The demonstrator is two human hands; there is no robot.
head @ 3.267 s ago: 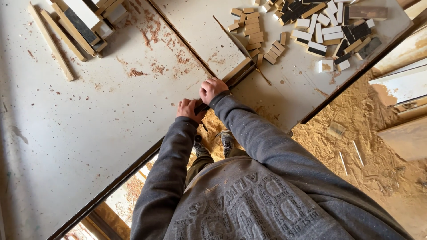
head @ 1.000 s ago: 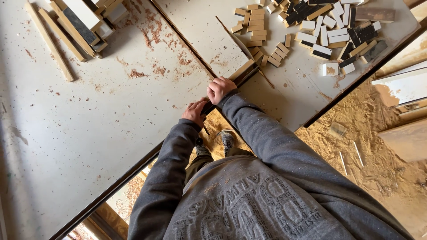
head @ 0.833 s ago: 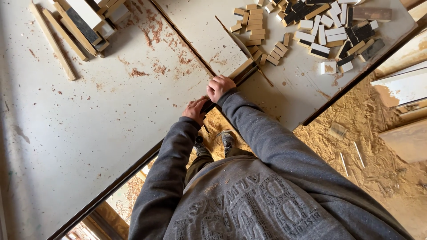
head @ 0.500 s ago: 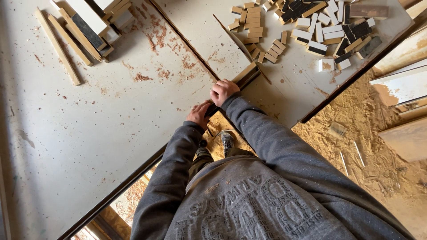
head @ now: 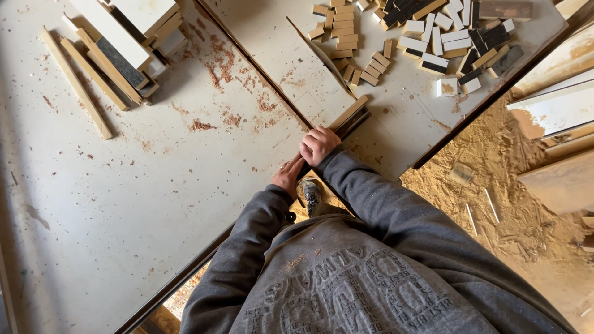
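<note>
**Both hands on a strip bundle at the tabletop edge**

The bundle of thin strips (head: pixel 350 117), pale wood on top and dark beneath, lies flat along the seam between two panels, its far end just past the knuckles and its near end hidden under the hands. The right hand (head: pixel 319 144) sits on top of it, fingers (head: pixel 311 138) curled tight over the near part, apparently gripping. The left hand (head: pixel 288 174) rests just behind, at the tabletop (head: pixel 124 204) edge, fingers flattened and pressed against the dark end; whether they close around anything cannot be told.

Judgement: the feed goes best with the strips held flush together and square to the seam, pressure low and even, thumbs tucked.

Both grey sleeves run in from below, wrists low, elbows bent. Beyond the fingertips lie small cut blocks (head: pixel 433 43); far left, stacked offcuts (head: pixel 124 43). Sawdust floor (head: pixel 495 204) below.
</note>
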